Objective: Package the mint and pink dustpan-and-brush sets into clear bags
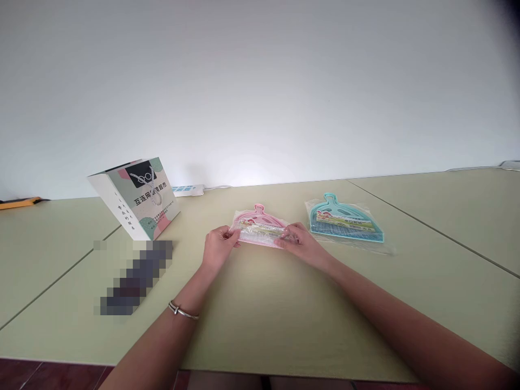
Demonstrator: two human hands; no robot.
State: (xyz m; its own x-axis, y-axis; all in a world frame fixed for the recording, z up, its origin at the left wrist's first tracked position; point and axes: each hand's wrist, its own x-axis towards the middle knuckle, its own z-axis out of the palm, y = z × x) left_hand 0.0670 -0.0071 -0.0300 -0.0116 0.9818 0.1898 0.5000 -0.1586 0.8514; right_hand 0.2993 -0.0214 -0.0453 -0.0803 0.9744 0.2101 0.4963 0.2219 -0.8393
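A pink mini dustpan and brush set [260, 230] in clear plastic wrap lies near the middle of the table, its handle end pointing away from me. My left hand [219, 246] pinches the wrap at its near left corner. On the opposite side, my right hand [303, 246] has its fingers closed around the right corner. A printed label shows through the crinkled plastic. Just right of my right hand rests a matching teal dustpan and brush set [345, 219], also wrapped and labelled, touched by neither hand.
A printed paper bag [162, 203] with a rope handle stands at the left. In front of it lies a dark, pixelated object [138, 279]. Behind are a white power strip [189, 190] and, far left, an orange object [20, 203]. Seams cross the pale green table [260, 325]; a white wall rises behind.
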